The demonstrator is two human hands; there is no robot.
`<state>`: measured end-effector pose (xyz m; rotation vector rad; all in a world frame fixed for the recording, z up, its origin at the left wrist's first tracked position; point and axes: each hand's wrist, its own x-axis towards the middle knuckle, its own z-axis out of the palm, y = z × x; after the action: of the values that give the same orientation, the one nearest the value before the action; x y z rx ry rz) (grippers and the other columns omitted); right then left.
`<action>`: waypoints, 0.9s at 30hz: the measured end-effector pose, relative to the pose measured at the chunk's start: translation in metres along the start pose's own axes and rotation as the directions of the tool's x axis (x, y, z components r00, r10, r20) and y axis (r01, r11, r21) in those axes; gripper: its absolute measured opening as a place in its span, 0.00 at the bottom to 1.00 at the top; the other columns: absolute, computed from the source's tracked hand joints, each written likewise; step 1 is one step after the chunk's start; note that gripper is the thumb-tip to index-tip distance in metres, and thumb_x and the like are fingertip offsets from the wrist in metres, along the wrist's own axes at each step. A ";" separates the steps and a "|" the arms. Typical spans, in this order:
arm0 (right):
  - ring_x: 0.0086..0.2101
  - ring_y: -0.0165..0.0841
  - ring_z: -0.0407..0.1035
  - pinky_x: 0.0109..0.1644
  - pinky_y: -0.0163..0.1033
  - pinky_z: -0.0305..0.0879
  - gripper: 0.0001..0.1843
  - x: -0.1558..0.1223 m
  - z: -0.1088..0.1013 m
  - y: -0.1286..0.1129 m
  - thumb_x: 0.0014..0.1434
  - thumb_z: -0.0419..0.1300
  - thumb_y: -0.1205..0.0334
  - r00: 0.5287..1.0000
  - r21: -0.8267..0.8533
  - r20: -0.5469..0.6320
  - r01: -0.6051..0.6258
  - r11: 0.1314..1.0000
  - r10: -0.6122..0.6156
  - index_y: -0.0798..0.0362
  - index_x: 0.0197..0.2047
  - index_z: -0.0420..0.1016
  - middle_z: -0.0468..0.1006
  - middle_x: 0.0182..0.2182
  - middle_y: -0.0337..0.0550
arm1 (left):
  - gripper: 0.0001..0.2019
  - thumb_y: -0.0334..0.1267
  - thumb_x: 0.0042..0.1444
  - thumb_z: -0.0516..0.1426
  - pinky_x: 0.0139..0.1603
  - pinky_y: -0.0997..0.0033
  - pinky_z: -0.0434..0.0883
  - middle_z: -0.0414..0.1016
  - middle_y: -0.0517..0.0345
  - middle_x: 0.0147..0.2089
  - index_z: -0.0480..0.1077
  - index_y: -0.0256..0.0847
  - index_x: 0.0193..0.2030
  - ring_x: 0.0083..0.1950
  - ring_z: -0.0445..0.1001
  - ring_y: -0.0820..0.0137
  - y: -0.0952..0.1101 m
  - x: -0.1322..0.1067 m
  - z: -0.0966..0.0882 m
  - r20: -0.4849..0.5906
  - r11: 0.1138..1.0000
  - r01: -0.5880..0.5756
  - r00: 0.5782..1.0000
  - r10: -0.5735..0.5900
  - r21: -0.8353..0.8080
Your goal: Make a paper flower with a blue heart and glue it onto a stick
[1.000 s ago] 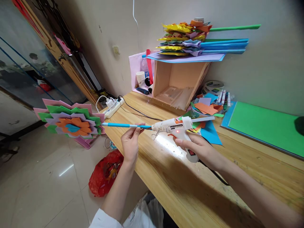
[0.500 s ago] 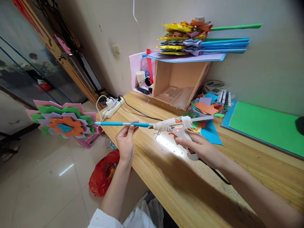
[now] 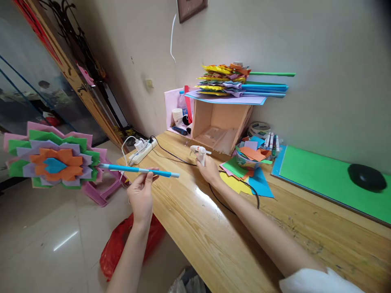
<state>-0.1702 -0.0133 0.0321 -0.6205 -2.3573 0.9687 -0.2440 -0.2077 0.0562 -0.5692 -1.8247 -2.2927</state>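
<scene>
My left hand is closed round a blue paper stick held level off the table's left edge. At the stick's far end is a big layered paper flower in pink, green, purple and orange with a blue centre. My right hand reaches forward over the wooden table and grips a white hot glue gun, standing it upright near an open cardboard box. The gun's black cord trails back along my arm.
Finished paper flowers and rolled sticks lie on top of the box. Loose coloured paper, markers, a tape roll, a green sheet with a black object lie right. A power strip sits left; a red bag on the floor.
The glue gun has left the stick's end: my right hand carried it forward toward the box. My left hand swung the flower further left. The view has pulled back.
</scene>
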 end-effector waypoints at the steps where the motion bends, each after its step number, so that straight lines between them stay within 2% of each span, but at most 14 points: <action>1: 0.38 0.35 0.62 0.40 0.36 0.54 0.11 0.001 0.001 -0.002 0.59 0.44 0.57 1.000 -0.009 -0.005 0.002 1.000 -0.002 0.54 0.33 0.61 0.69 0.34 0.46 | 0.10 0.40 0.49 0.60 0.42 0.67 0.75 0.78 0.54 0.36 0.75 0.37 0.34 0.40 0.76 0.66 0.003 -0.001 0.001 0.020 1.000 -0.002 1.000 0.001 0.013; 7: 0.37 0.35 0.62 0.40 0.37 0.54 0.11 -0.002 -0.005 -0.016 0.58 0.49 0.57 1.000 -0.069 -0.007 -0.026 0.997 0.026 0.53 0.27 0.58 0.69 0.30 0.46 | 0.09 0.40 0.51 0.59 0.38 0.70 0.75 0.78 0.54 0.36 0.74 0.37 0.35 0.39 0.76 0.66 0.022 -0.009 0.013 0.156 0.999 -0.051 0.986 0.051 -0.002; 12: 0.40 0.38 0.64 0.44 0.39 0.56 0.09 -0.016 -0.020 -0.016 0.58 0.50 0.58 1.000 -0.099 -0.023 -0.024 0.995 0.021 0.55 0.33 0.63 0.70 0.35 0.50 | 0.09 0.39 0.52 0.58 0.37 0.71 0.74 0.78 0.54 0.36 0.75 0.38 0.37 0.38 0.75 0.67 0.032 -0.013 0.036 0.262 0.996 -0.081 0.961 0.087 -0.035; 15: 0.43 0.38 0.65 0.46 0.41 0.58 0.12 -0.034 -0.047 -0.019 0.61 0.45 0.60 0.998 -0.088 -0.049 -0.030 0.996 0.026 0.57 0.41 0.65 0.70 0.41 0.52 | 0.09 0.40 0.51 0.58 0.37 0.71 0.73 0.78 0.54 0.36 0.75 0.38 0.36 0.37 0.75 0.67 0.033 -0.016 0.057 0.321 0.995 -0.054 0.944 0.078 -0.082; 17: 0.44 0.36 0.66 0.46 0.40 0.59 0.15 -0.050 -0.071 -0.024 0.63 0.42 0.59 0.998 0.027 -0.066 0.004 1.000 -0.002 0.54 0.45 0.65 0.71 0.42 0.49 | 0.09 0.41 0.51 0.59 0.36 0.72 0.72 0.78 0.54 0.35 0.76 0.38 0.35 0.35 0.75 0.68 0.033 -0.020 0.075 0.369 0.993 -0.022 0.927 0.063 -0.116; 18: 0.43 0.35 0.67 0.45 0.40 0.61 0.16 -0.059 -0.083 -0.026 0.63 0.42 0.57 0.998 0.112 -0.062 0.036 0.993 -0.030 0.53 0.45 0.66 0.72 0.42 0.47 | 0.09 0.41 0.50 0.59 0.35 0.73 0.72 0.78 0.54 0.34 0.76 0.38 0.35 0.34 0.75 0.69 0.033 -0.023 0.085 0.400 0.992 -0.005 0.915 0.056 -0.129; 20: 0.42 0.35 0.67 0.45 0.40 0.62 0.15 -0.074 -0.102 -0.031 0.60 0.50 0.54 0.995 0.186 -0.062 0.091 0.978 -0.081 0.52 0.46 0.67 0.73 0.42 0.45 | 0.10 0.41 0.51 0.59 0.34 0.74 0.71 0.77 0.55 0.32 0.76 0.38 0.35 0.32 0.74 0.70 0.033 -0.029 0.105 0.469 0.989 0.025 0.882 0.047 -0.145; 23: 0.39 0.35 0.69 0.44 0.40 0.64 0.16 -0.086 -0.115 -0.028 0.54 0.58 0.53 0.985 0.211 -0.143 0.125 0.970 -0.096 0.53 0.43 0.69 0.75 0.40 0.45 | 0.10 0.41 0.51 0.58 0.34 0.75 0.70 0.76 0.56 0.32 0.75 0.38 0.36 0.33 0.74 0.71 0.033 -0.041 0.133 0.561 0.986 0.045 0.826 0.054 -0.161; 27: 0.33 0.35 0.70 0.39 0.40 0.67 0.14 -0.088 -0.120 -0.014 0.53 0.59 0.52 0.954 0.270 -0.298 0.115 0.956 -0.031 0.54 0.37 0.71 0.76 0.33 0.45 | 0.10 0.41 0.51 0.58 0.35 0.74 0.70 0.76 0.56 0.33 0.75 0.38 0.36 0.34 0.73 0.71 0.033 -0.054 0.158 0.625 0.982 0.052 0.777 0.076 -0.183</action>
<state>-0.0329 -0.0134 0.0909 -0.5171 -1.9234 1.0776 -0.1517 -0.0693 0.0940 -1.5435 -1.8139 -2.4677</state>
